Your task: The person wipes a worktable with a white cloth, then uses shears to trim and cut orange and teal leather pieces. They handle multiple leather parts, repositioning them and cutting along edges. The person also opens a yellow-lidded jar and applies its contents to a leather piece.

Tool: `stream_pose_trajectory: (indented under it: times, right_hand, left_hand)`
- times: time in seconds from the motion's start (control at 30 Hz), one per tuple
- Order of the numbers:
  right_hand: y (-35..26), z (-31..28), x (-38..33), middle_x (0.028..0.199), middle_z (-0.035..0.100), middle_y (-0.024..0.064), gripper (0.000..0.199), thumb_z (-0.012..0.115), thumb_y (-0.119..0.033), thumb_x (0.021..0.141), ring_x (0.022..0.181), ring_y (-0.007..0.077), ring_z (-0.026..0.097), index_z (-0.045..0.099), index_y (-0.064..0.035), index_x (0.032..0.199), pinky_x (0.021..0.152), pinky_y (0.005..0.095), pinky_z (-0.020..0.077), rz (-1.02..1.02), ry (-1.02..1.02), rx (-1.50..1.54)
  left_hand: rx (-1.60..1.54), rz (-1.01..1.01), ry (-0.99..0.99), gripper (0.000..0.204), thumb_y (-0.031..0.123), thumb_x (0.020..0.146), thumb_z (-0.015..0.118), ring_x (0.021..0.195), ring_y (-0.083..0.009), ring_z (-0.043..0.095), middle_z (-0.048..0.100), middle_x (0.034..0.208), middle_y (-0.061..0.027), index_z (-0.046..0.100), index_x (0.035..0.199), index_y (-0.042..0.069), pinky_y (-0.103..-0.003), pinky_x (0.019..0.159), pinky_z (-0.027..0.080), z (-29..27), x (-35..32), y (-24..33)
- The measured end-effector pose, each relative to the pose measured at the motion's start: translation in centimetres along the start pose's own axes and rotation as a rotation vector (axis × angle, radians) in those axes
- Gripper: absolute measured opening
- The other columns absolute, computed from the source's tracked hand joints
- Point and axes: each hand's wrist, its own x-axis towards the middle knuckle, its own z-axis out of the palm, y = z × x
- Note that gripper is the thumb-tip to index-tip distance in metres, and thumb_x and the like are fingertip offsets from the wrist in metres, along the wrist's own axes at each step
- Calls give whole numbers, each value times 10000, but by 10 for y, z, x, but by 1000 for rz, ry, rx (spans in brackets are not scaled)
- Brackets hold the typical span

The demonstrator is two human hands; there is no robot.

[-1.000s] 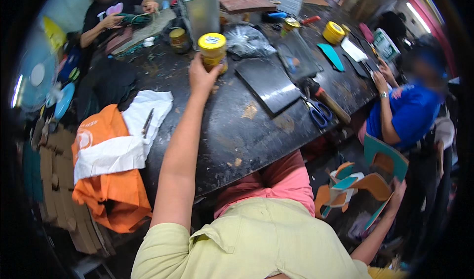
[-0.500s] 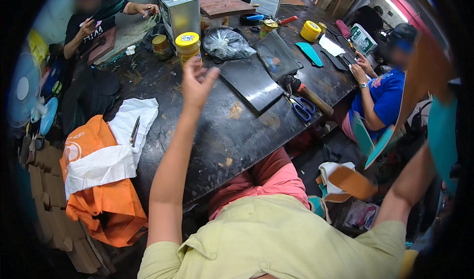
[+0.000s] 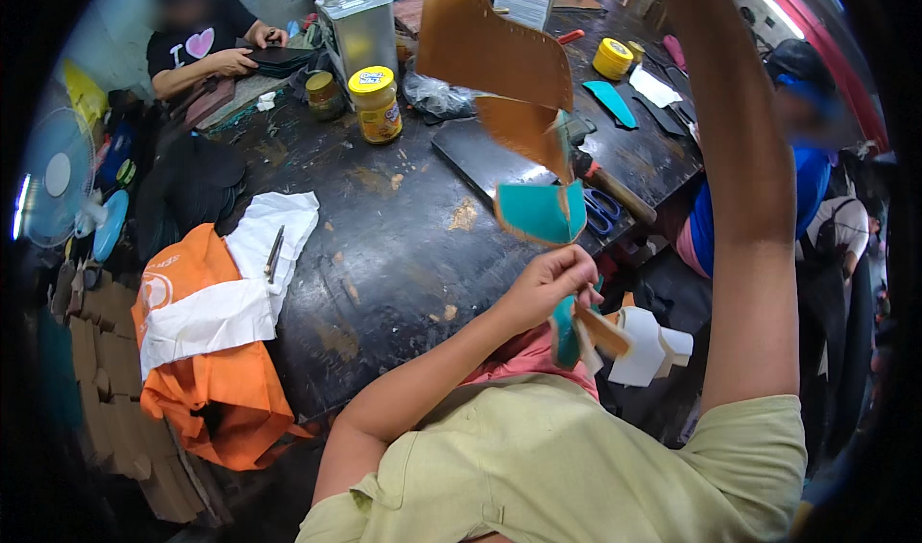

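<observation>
A hanging string of brown leather shoe-upper pieces [image 3: 490,39] with teal lining stretches from the top edge down in front of me. A teal-lined piece [image 3: 543,212] dangles just above my left hand [image 3: 552,284]. That hand is closed, its fingers pinched at the lower part of the string, gripping a leather piece. Below it hang more pieces, among them white ones [image 3: 639,349], over my lap. My right forearm rises steeply past the top edge, so the right hand is out of sight.
On the dark table [image 3: 384,245] stand a yellow-lidded jar [image 3: 376,111], a metal can [image 3: 357,39], a hammer [image 3: 619,193] and blue-handled scissors [image 3: 603,212]. An orange bag [image 3: 216,404] drapes off the left edge. Co-workers sit at far left and right.
My left hand has come down from near the jar to the leather pieces. My right arm has swung up, bringing the string from the right side to the front.
</observation>
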Motion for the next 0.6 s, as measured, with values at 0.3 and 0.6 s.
stream_pose_trajectory:
  times: [0.3, 0.6]
  right_hand:
    - [24, 13, -205, 1441, 571, 240, 913, 774, -686, 815, 1288, 425, 595, 533, -177, 1533, 1063, 505, 491, 38, -1014, -816]
    - [-13, -136, -344, 782, 684, 247, 262, 790, -227, 821, 782, 406, 701, 718, 24, 816, 726, 483, 545, 786, -990, -800]
  left_hand:
    - [18, 45, 280, 326, 293, 1161, 408, 774, -112, 619, 574, 760, -24, 594, 1210, 30, -331, 831, 566, 10, -18, 27]
    - [663, 490, 664, 345, 285, 1147, 446, 534, -29, 445, 526, 668, 25, 670, 1120, 24, -200, 472, 314, -28, -39, 176]
